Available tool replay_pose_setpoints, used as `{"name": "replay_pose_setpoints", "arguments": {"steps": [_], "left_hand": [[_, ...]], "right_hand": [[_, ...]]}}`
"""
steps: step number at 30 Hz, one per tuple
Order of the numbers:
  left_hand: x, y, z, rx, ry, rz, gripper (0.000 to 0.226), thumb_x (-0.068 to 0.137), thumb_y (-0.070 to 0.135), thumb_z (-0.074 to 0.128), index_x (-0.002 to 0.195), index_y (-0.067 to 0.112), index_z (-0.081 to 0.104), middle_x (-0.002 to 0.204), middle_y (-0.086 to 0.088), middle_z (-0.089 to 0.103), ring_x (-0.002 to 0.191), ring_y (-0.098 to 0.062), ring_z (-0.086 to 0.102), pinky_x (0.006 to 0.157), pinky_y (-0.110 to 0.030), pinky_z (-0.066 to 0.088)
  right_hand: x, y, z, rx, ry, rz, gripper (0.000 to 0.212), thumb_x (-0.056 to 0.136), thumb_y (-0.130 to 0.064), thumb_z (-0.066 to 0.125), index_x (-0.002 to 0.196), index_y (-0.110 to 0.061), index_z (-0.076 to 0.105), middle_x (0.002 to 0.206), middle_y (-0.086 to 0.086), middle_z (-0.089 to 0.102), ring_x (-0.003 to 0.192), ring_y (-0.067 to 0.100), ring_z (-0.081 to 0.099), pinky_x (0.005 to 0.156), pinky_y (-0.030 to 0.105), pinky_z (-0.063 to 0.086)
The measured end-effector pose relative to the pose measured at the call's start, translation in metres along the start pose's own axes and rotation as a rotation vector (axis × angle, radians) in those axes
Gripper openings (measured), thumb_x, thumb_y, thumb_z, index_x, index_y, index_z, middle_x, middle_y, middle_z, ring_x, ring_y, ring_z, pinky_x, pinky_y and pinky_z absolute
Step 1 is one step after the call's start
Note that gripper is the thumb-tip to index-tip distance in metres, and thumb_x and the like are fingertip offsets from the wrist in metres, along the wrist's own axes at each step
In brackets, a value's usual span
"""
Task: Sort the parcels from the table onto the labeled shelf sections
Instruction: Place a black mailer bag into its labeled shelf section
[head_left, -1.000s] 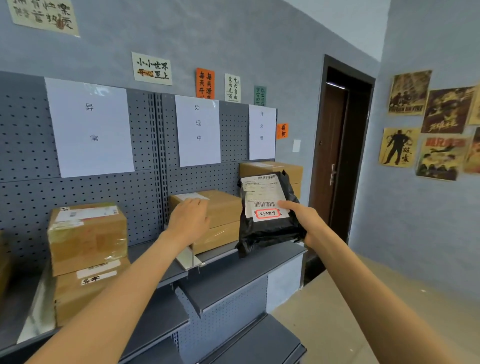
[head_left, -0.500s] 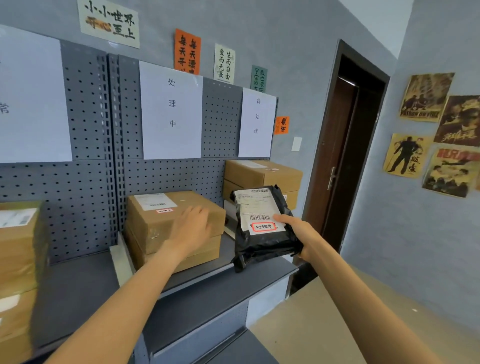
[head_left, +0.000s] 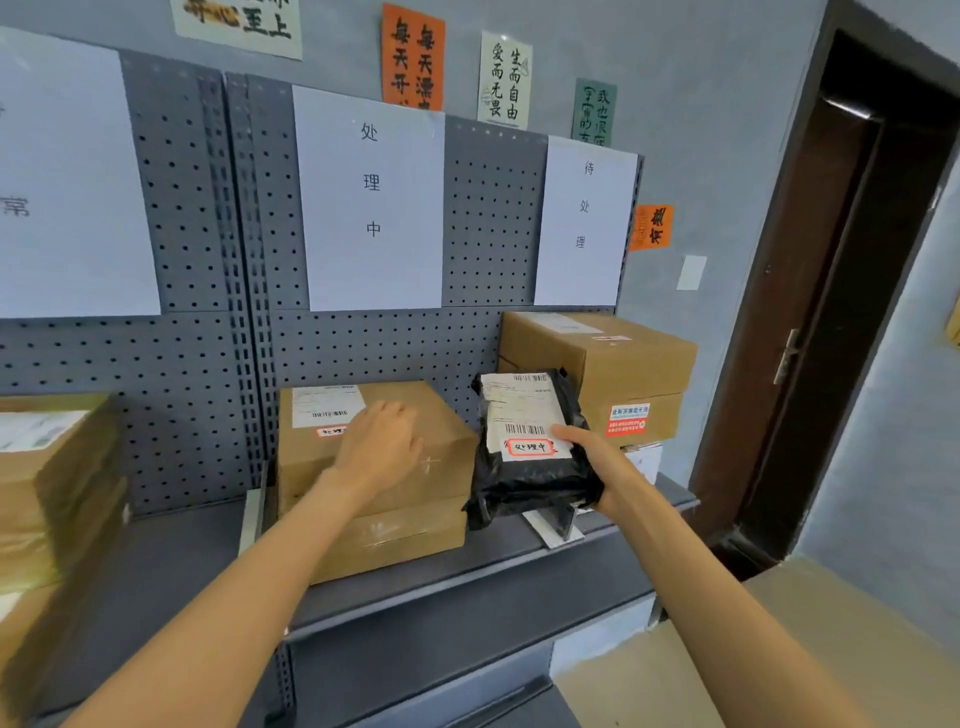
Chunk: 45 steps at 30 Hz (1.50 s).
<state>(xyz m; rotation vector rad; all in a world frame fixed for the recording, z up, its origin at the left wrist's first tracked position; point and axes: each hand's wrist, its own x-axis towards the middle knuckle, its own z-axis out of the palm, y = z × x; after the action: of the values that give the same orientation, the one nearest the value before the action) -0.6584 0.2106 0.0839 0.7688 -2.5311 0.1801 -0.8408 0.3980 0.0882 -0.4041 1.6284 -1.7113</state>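
The right hand (head_left: 597, 462) grips a black parcel (head_left: 530, 467) — thumb curled over its label. Just beside it, the left hand (head_left: 382, 449) rests flat, fingers relaxed, on a cardboard box (head_left: 441, 431) on the shelf (head_left: 467, 566).

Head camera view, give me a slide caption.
Right hand holds black parcel beside boxes; left hand rests on cardboard box.

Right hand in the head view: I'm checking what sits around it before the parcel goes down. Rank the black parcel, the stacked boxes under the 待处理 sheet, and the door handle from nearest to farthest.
From the right hand:
1. Black parcel: gripped in that hand, on its left.
2. Stacked boxes: just behind and above, at the shelf's right end.
3. Door handle: farther right, on the dark door.
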Motion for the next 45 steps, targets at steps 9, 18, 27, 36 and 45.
{"name": "replay_pose_setpoints", "arguments": {"steps": [9, 18, 27, 36, 45], "left_hand": [[0.042, -0.004, 0.029, -0.026, -0.018, -0.194, 0.042, 0.099, 0.039, 0.042, 0.129, 0.013, 0.055, 0.128, -0.007, 0.058, 0.117, -0.025, 0.050, 0.095, -0.036, 0.041], [0.041, -0.010, 0.044, -0.084, -0.069, -0.344, 0.052, 0.094, 0.055, 0.039, 0.130, 0.023, 0.057, 0.127, -0.004, 0.061, 0.110, -0.024, 0.057, 0.089, -0.037, 0.050], [0.040, -0.010, 0.048, -0.070, -0.076, -0.384, 0.052, 0.094, 0.058, 0.037, 0.132, 0.028, 0.054, 0.134, -0.001, 0.056, 0.120, -0.024, 0.050, 0.094, -0.040, 0.045], [0.039, -0.008, 0.050, -0.068, -0.064, -0.400, 0.050, 0.092, 0.058, 0.037, 0.129, 0.029, 0.056, 0.131, 0.002, 0.058, 0.117, -0.023, 0.050, 0.090, -0.040, 0.043], [0.040, -0.005, 0.049, -0.065, -0.053, -0.423, 0.047, 0.093, 0.055, 0.038, 0.128, 0.031, 0.057, 0.129, 0.003, 0.059, 0.115, -0.024, 0.050, 0.083, -0.037, 0.040]], "right_hand": [[0.079, -0.023, 0.002, -0.024, -0.184, 0.035, 0.020, 0.088, -0.027, 0.067, 0.096, -0.009, 0.072, 0.087, 0.009, 0.076, 0.067, 0.021, 0.074, 0.054, 0.026, 0.056], [0.120, 0.013, -0.002, -0.066, -0.211, 0.148, 0.028, 0.086, -0.026, 0.069, 0.106, -0.006, 0.071, 0.095, 0.010, 0.076, 0.075, 0.022, 0.071, 0.059, 0.027, 0.053], [0.149, 0.030, -0.002, -0.207, -0.133, 0.150, 0.034, 0.089, -0.024, 0.070, 0.112, 0.000, 0.063, 0.101, 0.013, 0.072, 0.086, 0.026, 0.067, 0.064, 0.031, 0.049], [0.179, 0.059, 0.013, -0.328, -0.045, 0.055, 0.046, 0.088, -0.020, 0.070, 0.121, 0.003, 0.048, 0.121, 0.016, 0.063, 0.106, 0.031, 0.063, 0.089, 0.039, 0.053], [0.204, 0.082, 0.042, -0.441, -0.013, 0.041, 0.038, 0.093, -0.027, 0.061, 0.121, -0.001, 0.057, 0.117, 0.015, 0.066, 0.096, 0.027, 0.063, 0.084, 0.036, 0.053]]}}
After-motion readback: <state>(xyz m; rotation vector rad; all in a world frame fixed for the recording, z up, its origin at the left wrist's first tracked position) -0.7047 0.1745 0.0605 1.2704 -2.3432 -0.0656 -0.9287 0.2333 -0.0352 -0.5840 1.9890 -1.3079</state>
